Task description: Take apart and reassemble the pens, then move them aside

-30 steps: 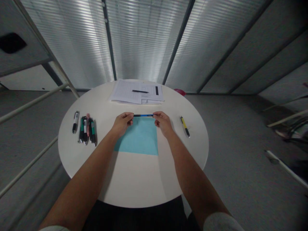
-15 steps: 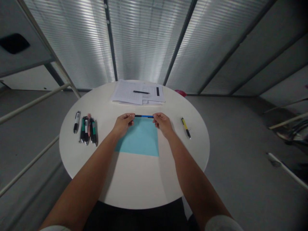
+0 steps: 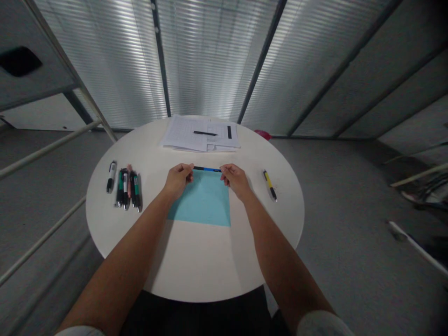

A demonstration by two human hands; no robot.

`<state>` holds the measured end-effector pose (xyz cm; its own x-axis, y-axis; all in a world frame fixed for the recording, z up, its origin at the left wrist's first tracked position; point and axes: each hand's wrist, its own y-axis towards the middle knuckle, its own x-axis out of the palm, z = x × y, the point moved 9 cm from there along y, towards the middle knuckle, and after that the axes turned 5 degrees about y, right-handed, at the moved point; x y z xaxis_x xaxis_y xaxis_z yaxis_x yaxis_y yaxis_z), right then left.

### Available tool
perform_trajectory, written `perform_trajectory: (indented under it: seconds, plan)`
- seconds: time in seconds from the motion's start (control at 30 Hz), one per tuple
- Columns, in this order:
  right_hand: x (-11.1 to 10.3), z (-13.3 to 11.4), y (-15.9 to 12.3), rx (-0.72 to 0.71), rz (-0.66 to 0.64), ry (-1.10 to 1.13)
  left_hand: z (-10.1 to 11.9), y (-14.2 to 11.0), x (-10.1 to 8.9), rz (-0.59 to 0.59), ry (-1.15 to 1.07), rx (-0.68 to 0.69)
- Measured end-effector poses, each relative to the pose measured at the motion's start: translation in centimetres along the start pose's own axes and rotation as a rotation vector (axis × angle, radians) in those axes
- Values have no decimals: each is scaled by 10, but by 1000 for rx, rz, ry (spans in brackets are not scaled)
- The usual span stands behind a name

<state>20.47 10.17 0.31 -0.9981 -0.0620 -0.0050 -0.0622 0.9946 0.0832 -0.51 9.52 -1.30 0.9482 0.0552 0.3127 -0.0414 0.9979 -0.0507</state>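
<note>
A blue and black pen (image 3: 207, 169) lies crosswise between my two hands, along the far edge of a light blue sheet of paper (image 3: 203, 200). My left hand (image 3: 178, 181) pinches the black end, over the sheet's far left corner. At the other end, my right hand (image 3: 235, 178) closes its fingertips on the blue part, by the far right corner. Whether the pen rests on the paper or is lifted slightly, I cannot tell.
On the round white table (image 3: 196, 261), several pens (image 3: 129, 189) lie at the left, with a white and black pen (image 3: 111, 176) beside them. A yellow and black pen (image 3: 269, 185) is at the right. White papers (image 3: 185, 135) with a black pen (image 3: 205, 133) lie at the back.
The pen and both hands have shifted very slightly to the left. The pen's right end now tilts a little toward me. Both hands keep their hold.
</note>
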Motion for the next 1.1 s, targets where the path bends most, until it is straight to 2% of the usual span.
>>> perform_trajectory:
  seconds: [0.23,0.43,0.63,0.87,1.1]
  plan:
    - [-1,0,1,-21,5,11,1,-1,-3,34,42,-3]
    - [0,1,2,-31,-13,10,2,-1,-2,12,23,7]
    - [4,4,2,-41,-52,-51,4,-2,-5,80,-7,-2]
    - [1,0,0,-3,-14,-45,2,-1,-2,16,-24,-15]
    - [0,3,1,23,-2,14,-1,0,-2,10,-53,-49]
